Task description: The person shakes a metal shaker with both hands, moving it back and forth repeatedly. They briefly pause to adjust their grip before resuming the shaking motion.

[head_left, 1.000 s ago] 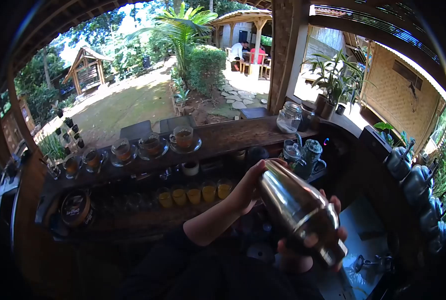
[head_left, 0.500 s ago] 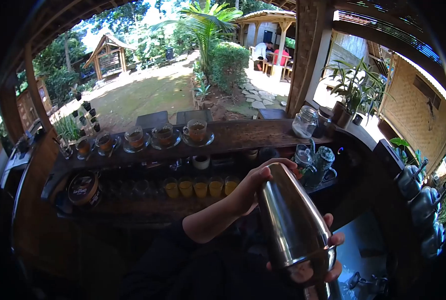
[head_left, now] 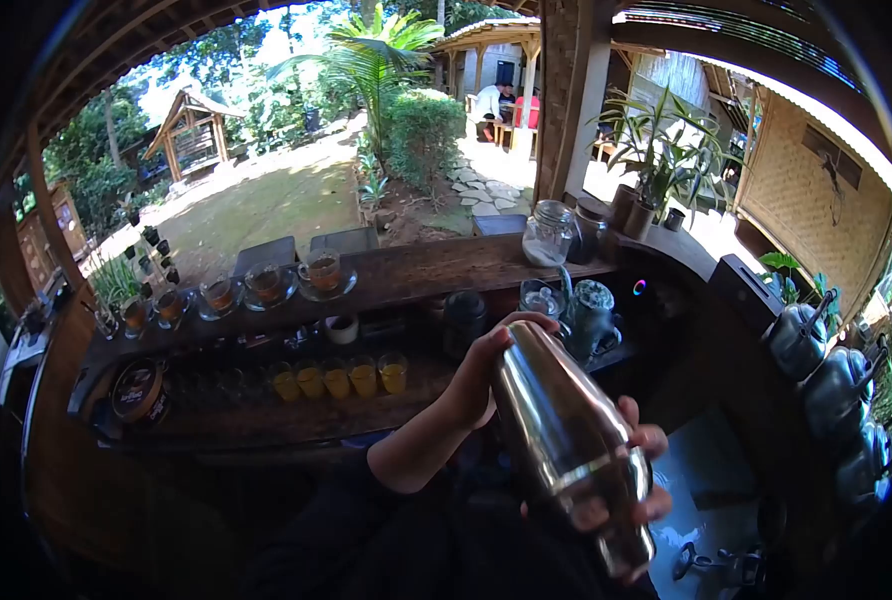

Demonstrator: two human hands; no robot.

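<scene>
A shiny metal cocktail shaker [head_left: 566, 420] is tilted in front of me, its broad end up and its narrow capped end down to the right. At the upper end, my left hand [head_left: 491, 360] is closed over the rim, with the forearm reaching up from below. My right hand [head_left: 649, 470] is wrapped around the lower part near the seam; its fingertips show at the shaker's right side, while the palm is hidden. Behind the shaker stand a glass jug [head_left: 540, 298] and a lidded glass pitcher [head_left: 594, 312].
Several cups of tea [head_left: 264, 282] on saucers line the wooden counter [head_left: 416, 262]. Glasses of orange drink [head_left: 337, 380] stand on the shelf below, beside a round tub [head_left: 139, 390]. A glass jar [head_left: 549, 235] sits at the counter's right end. Kettles [head_left: 834, 388] hang at right; a sink [head_left: 706, 500] lies below.
The shaker, in both hands, has shifted slightly left and its lower end has swung up into fuller view. My view has turned a little to the right.
</scene>
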